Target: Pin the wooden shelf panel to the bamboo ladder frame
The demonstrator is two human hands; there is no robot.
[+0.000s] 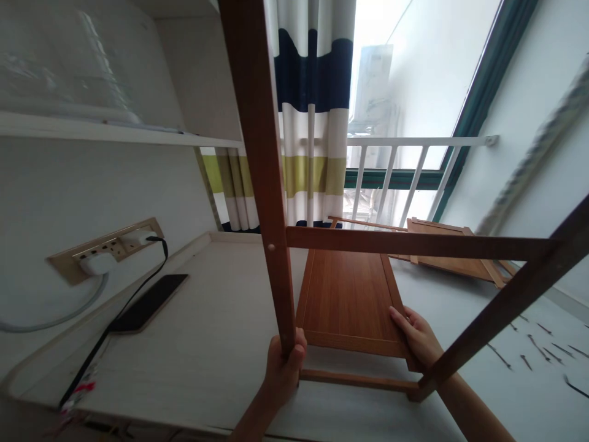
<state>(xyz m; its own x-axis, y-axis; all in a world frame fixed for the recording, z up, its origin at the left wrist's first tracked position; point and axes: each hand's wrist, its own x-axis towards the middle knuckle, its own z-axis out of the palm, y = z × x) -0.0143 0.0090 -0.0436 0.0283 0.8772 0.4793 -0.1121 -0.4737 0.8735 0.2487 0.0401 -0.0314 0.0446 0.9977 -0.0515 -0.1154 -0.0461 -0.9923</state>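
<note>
A brown wooden frame (271, 184) with two long posts and crossbars rises toward me over a white surface (230, 307). My left hand (281, 371) is closed around the lower part of its left post. Behind the frame lies a brown slatted-look wooden panel (350, 294), tilted away from me. My right hand (419, 337) reaches past the right post and grips the panel's right edge, thumb on the upper face; its other fingers are largely hidden. Whether panel and frame are joined, I cannot tell.
More wooden frame parts (451, 252) lie at the back right. Several loose bolts (538, 347) and a hex key (575, 387) are scattered at the right. A dark flat device (150, 304) sits left by a wall socket (117, 245) with cords. A white shelf (115, 132) overhangs the left; a railing (414, 142) stands behind.
</note>
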